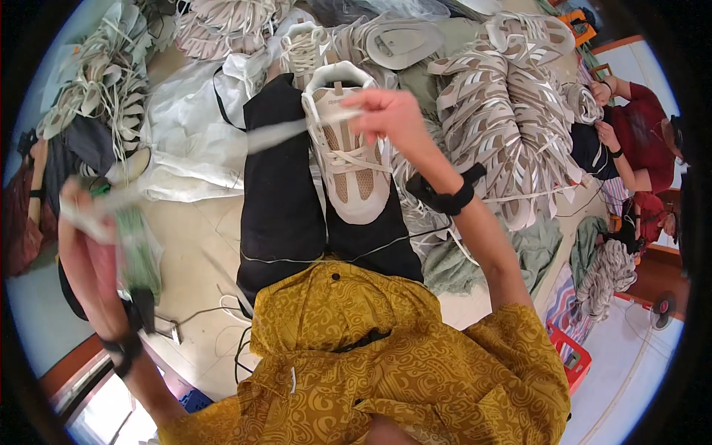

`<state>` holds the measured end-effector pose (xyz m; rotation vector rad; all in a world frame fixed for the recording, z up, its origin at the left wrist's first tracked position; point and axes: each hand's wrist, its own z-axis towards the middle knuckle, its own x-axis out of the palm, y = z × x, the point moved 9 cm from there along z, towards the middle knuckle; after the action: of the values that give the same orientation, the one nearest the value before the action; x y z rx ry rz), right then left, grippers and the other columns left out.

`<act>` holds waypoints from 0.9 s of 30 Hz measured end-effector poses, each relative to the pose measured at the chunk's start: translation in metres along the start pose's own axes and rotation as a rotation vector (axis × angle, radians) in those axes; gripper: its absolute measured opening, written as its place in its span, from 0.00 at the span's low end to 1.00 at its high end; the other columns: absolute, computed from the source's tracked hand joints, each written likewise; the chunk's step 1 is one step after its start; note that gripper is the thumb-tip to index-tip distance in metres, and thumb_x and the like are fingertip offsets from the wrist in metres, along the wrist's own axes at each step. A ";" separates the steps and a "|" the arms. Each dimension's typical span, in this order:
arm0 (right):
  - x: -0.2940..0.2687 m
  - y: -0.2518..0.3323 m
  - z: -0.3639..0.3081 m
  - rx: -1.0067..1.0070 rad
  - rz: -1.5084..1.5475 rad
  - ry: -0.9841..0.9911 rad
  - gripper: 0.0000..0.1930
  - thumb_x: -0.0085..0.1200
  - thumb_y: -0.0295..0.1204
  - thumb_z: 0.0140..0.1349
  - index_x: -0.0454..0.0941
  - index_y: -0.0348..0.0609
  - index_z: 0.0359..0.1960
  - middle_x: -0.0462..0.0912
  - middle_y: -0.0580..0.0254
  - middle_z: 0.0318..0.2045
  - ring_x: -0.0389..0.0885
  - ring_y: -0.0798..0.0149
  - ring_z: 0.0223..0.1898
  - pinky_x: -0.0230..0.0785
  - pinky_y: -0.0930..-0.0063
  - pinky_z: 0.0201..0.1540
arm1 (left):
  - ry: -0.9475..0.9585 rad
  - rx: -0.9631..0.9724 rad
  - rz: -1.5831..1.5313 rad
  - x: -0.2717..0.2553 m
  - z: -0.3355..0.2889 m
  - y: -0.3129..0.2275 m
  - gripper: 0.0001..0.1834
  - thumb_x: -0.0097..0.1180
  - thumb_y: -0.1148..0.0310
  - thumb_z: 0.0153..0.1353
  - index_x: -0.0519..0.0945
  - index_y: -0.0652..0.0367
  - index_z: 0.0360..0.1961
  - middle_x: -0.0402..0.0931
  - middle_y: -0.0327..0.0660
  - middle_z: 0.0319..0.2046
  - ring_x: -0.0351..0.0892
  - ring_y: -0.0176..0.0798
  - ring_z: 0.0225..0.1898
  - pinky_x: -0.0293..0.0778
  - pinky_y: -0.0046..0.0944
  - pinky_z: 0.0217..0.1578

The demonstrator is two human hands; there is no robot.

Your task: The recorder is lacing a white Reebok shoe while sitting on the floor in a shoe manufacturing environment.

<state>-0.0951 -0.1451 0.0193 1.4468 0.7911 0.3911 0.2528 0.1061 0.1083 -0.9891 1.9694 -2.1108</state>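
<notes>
A beige and white sneaker (347, 144) rests on my black-trousered lap, toe toward me, with its flat pale laces crossed over the tongue. My right hand (393, 122) is above the shoe's collar, thumb and fingers pinched on a white shoelace (278, 135) that streaks away to the left. Out at the far left, my left hand (89, 215) is smeared by motion. A blurred pale strip runs across it, and its fingers cannot be made out. Each of my wrists wears a black band.
Laced beige shoe uppers are heaped in a large pile (512, 119) at the right and another (104, 81) at the upper left. White plastic sheeting (196, 126) covers floor beside my legs. A thin cord (356, 259) crosses my lap. Co-workers (645, 141) sit at right.
</notes>
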 end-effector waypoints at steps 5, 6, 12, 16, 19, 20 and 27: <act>-0.044 -0.002 0.010 -0.115 0.284 -0.218 0.21 0.54 0.18 0.46 0.73 0.37 0.46 0.78 0.65 0.30 0.75 0.74 0.30 0.66 0.81 0.32 | -0.113 -0.088 0.086 0.009 0.114 0.017 0.21 0.43 0.67 0.63 0.61 0.65 0.55 0.65 0.43 0.53 0.68 0.38 0.50 0.67 0.33 0.48; -0.053 -0.002 0.005 -0.149 0.255 -0.269 0.22 0.54 0.18 0.46 0.72 0.37 0.47 0.78 0.64 0.31 0.75 0.73 0.32 0.67 0.80 0.34 | -0.114 -0.087 0.089 -0.004 0.122 0.019 0.21 0.43 0.67 0.63 0.61 0.65 0.55 0.65 0.43 0.53 0.68 0.38 0.50 0.67 0.33 0.48; -0.027 -0.036 -0.063 -0.006 -0.421 -0.049 0.31 0.56 0.19 0.40 0.68 0.46 0.52 0.76 0.67 0.27 0.75 0.71 0.29 0.67 0.78 0.35 | -0.130 -0.070 0.378 -0.076 0.151 0.054 0.16 0.45 0.67 0.60 0.70 0.63 0.47 0.73 0.42 0.42 0.74 0.39 0.43 0.70 0.32 0.42; -0.010 -0.021 -0.073 -0.273 -0.711 -0.133 0.32 0.53 0.19 0.38 0.68 0.48 0.52 0.74 0.63 0.22 0.74 0.63 0.26 0.67 0.72 0.31 | -0.302 0.066 0.092 -0.176 0.183 -0.023 0.18 0.47 0.67 0.60 0.68 0.66 0.49 0.69 0.47 0.48 0.69 0.44 0.51 0.68 0.39 0.50; 0.007 -0.015 -0.068 -0.408 -0.834 -0.130 0.31 0.52 0.18 0.38 0.69 0.49 0.51 0.74 0.63 0.20 0.72 0.61 0.24 0.66 0.68 0.28 | -0.483 0.231 0.342 -0.193 0.177 -0.085 0.18 0.45 0.65 0.61 0.68 0.64 0.50 0.69 0.46 0.48 0.67 0.44 0.54 0.66 0.40 0.52; 0.008 -0.013 -0.065 -0.415 -0.829 -0.129 0.31 0.52 0.18 0.38 0.69 0.49 0.51 0.74 0.63 0.20 0.72 0.61 0.24 0.66 0.68 0.28 | -0.488 0.237 0.347 -0.196 0.172 -0.087 0.18 0.45 0.65 0.61 0.68 0.64 0.50 0.69 0.46 0.48 0.67 0.44 0.54 0.66 0.40 0.52; -0.030 0.061 -0.031 -0.869 -1.082 -0.405 0.23 0.50 0.18 0.42 0.74 0.48 0.44 0.72 0.64 0.18 0.72 0.63 0.22 0.64 0.69 0.26 | 0.225 -0.032 0.735 0.117 0.081 0.121 0.14 0.45 0.62 0.60 0.76 0.61 0.39 0.75 0.37 0.30 0.75 0.30 0.29 0.70 0.29 0.31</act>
<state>-0.1235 -0.1357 0.0874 0.1559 0.8021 -0.3668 0.1591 -0.0397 0.0390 0.0164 2.0244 -1.8033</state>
